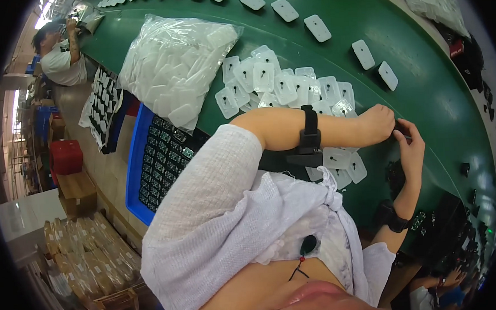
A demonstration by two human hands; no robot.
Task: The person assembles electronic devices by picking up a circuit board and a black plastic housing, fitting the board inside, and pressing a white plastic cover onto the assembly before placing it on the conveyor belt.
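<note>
Over the right part of the green table point(332, 49), my two hands meet. My left hand point(376, 124) is closed, its fingertips turned away from view, so what it grips is hidden. Beside it, my right hand point(413, 143) pinches a small black part point(397, 129) between thumb and fingers. Under and around my left forearm lies a loose pile of translucent white rectangular plastic covers point(263, 77), many with a small black piece at the middle. A dark clump of small parts point(395, 176) sits close to my right wrist.
A clear bag of white plastic pieces point(170, 63) stands left of the pile. Below it is a blue tray point(133, 183) of circuit boards. White rectangular pieces point(317, 28) form a curved row across the table. Another person point(63, 61) sits at far left; cartons point(77, 195) stand below.
</note>
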